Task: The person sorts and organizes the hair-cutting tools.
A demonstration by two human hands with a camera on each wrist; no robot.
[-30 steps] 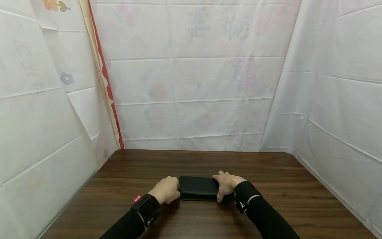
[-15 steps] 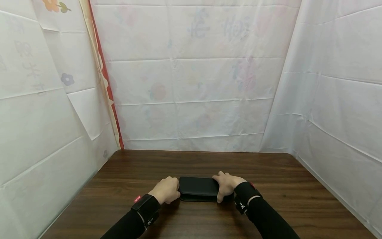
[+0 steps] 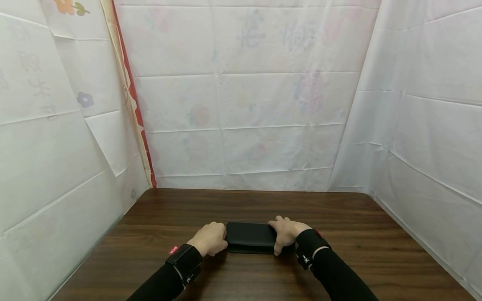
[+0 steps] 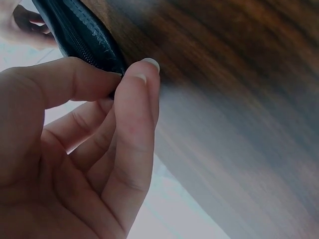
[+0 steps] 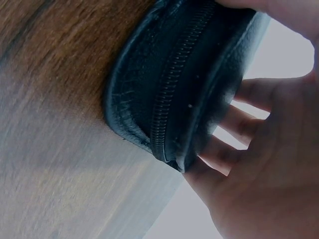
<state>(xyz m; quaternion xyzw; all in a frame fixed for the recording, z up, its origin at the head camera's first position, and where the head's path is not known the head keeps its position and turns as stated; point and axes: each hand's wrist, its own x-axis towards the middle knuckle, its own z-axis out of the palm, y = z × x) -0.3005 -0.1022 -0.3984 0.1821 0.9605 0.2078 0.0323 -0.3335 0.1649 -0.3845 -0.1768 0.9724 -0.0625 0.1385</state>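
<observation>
A flat black zippered case [image 3: 251, 237] lies on the dark wooden table [image 3: 241, 205], near its front edge. My left hand [image 3: 210, 239] pinches the case's left end; in the left wrist view thumb and forefinger [image 4: 134, 114] close on the zipper edge [image 4: 79, 37]. My right hand [image 3: 285, 234] grips the right end, thumb at the front and fingers over the top. In the right wrist view the case [image 5: 174, 84] fills the frame with its zipper running along the side and the fingers [image 5: 234, 134] curled behind it.
White sheets [image 3: 244, 104] wall in the table at the back, left and right. A red-edged strip [image 3: 133, 108] hangs in the back left corner. Bare wood stretches behind the case and to both sides.
</observation>
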